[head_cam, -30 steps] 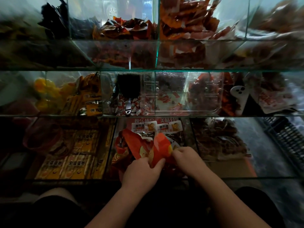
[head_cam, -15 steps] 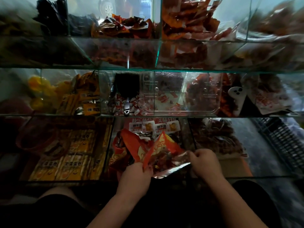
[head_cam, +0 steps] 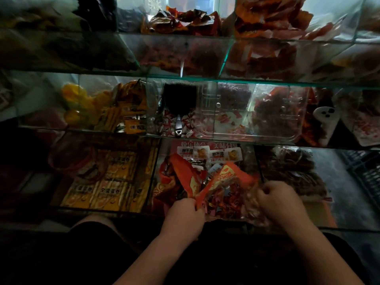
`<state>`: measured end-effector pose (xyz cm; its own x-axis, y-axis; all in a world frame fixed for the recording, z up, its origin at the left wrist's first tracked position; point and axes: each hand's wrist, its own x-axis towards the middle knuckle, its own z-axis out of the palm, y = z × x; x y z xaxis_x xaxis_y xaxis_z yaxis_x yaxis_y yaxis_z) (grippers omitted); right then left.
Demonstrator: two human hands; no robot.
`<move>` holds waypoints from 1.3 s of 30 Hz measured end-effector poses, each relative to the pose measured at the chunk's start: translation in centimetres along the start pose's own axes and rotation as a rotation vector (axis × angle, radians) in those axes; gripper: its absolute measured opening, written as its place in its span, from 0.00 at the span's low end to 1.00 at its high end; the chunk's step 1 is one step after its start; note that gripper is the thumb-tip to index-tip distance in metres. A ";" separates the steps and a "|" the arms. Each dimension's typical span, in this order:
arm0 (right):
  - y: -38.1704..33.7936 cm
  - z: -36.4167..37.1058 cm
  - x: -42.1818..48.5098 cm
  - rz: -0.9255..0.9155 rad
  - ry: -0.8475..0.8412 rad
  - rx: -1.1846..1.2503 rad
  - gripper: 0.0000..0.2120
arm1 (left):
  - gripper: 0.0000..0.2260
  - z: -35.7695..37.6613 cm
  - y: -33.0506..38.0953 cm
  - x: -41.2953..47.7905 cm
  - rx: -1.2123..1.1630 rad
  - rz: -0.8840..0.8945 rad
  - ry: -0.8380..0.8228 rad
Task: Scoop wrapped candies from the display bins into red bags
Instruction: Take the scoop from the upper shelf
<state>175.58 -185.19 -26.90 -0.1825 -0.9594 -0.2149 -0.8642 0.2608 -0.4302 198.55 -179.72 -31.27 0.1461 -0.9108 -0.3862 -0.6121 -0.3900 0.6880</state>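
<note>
We hold a bag (head_cam: pixel 224 188) stretched between both hands over the near middle bin (head_cam: pixel 207 153). Our left hand (head_cam: pixel 184 215) is closed on its red edge, and our right hand (head_cam: pixel 280 201) is fisted on the clear side, pulling the mouth wide. Wrapped candies (head_cam: pixel 218 204) show inside it. The bag's long axis runs left to right between the hands, mouth facing up and away. The scoop (head_cam: pixel 178 112) lies one shelf up, straight ahead, nearer our left hand; one hand must let go to reach it.

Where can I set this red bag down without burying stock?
Bare grey surface lies right of the brown snack bin, before the black crate. Elsewhere is crowded: yellow packets fill the left bin, and both hands hold the bag.
</note>
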 end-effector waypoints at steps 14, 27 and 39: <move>-15.4 4.9 -3.7 -0.573 0.100 -0.255 0.26 | 0.23 -8.9 -4.7 3.8 0.223 -0.054 0.312; -11.2 5.5 1.5 -0.386 0.150 -0.307 0.10 | 0.18 -8.0 -9.4 1.0 -0.010 0.007 0.666; -10.8 4.6 2.5 -0.276 0.026 -0.272 0.12 | 0.15 -7.6 -9.9 0.8 0.041 -0.195 0.439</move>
<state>186.63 -189.94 -26.82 0.0657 -0.9928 -0.0997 -0.9746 -0.0424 -0.2197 210.64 -177.66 -33.68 0.5703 -0.7958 -0.2037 -0.5692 -0.5617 0.6005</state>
